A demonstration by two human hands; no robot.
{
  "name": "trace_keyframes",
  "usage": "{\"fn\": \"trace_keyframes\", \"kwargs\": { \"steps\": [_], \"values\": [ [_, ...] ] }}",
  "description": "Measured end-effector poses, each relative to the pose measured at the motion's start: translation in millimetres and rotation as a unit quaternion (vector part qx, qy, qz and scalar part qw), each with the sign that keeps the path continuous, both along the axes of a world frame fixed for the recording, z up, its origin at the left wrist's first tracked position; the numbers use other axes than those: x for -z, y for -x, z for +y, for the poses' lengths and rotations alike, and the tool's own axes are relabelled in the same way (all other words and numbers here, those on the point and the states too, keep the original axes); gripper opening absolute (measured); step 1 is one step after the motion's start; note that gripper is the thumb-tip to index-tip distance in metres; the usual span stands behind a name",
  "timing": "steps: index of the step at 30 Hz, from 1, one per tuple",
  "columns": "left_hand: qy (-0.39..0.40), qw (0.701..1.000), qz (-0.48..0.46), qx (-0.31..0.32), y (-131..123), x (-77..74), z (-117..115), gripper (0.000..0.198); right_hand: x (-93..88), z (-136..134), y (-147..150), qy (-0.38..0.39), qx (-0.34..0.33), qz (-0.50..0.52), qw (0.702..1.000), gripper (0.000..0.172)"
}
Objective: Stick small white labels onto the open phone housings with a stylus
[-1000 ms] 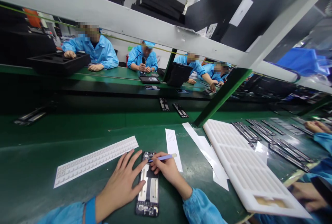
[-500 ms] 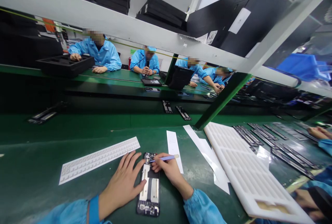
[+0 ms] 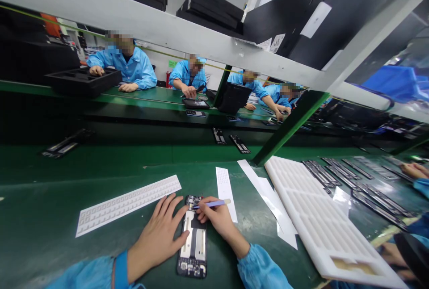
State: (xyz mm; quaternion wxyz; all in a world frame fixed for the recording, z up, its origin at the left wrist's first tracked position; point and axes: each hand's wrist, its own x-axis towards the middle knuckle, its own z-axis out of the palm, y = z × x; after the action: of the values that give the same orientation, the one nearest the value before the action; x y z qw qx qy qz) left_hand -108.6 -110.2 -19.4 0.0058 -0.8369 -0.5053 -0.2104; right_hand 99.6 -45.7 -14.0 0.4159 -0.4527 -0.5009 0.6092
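Note:
An opened phone (image 3: 192, 260) with bare circuit boards at both ends lies on the green bench in front of me. My left hand (image 3: 161, 231) rests with fingers spread along its left side, thumb and index fingertip touching its edge. In my right hand (image 3: 214, 217) is a slim lavender pen-like tool (image 3: 219, 203) with a pale rear end, pinched between the fingers. Its thin tip meets the phone's upper board; what it touches there is too small to make out. A white sticker sheet (image 3: 127, 206) lies beyond my left hand, and a narrower sheet (image 3: 226, 190) behind my right.
Right of me, white paper strips (image 3: 268, 195) lie beside a slotted white foam tray (image 3: 311, 217). Several phone frames (image 3: 375, 204) are past it, near another person's hand (image 3: 414, 170). A green post (image 3: 291, 128) rises behind. Co-workers in blue sit across the dark channel.
My hands, the phone and the tool hold nearly the same place. Across the bench, one co-worker's hands have shifted with a dark tool. The view has tilted slightly.

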Motion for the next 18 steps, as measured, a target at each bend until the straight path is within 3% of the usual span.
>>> {"fn": "trace_keyframes", "kwargs": {
  "steps": [6, 12, 15, 18],
  "values": [
    [0.000, 1.000, 0.008, 0.005, -1, -1.5, 3, 0.055, -1.2, 2, -2, -0.001, 0.053, 0.016, 0.998, 0.049],
    [0.000, 1.000, -0.015, 0.008, 1, -16.0, -12, 0.058, -6.2, 1, -5, -0.028, 0.080, 0.021, 0.996, 0.045],
    [-0.003, 1.000, -0.024, -0.010, 22, -19.8, -27, 0.056, -21.3, 4, 12, -0.028, 0.060, 0.016, 0.998, 0.046],
    [-0.024, 0.995, -0.036, -0.086, 63, -16.9, -40, 0.042, -40.0, 3, 53, -0.021, -0.016, 0.012, 1.000, 0.048]
  ]
}}
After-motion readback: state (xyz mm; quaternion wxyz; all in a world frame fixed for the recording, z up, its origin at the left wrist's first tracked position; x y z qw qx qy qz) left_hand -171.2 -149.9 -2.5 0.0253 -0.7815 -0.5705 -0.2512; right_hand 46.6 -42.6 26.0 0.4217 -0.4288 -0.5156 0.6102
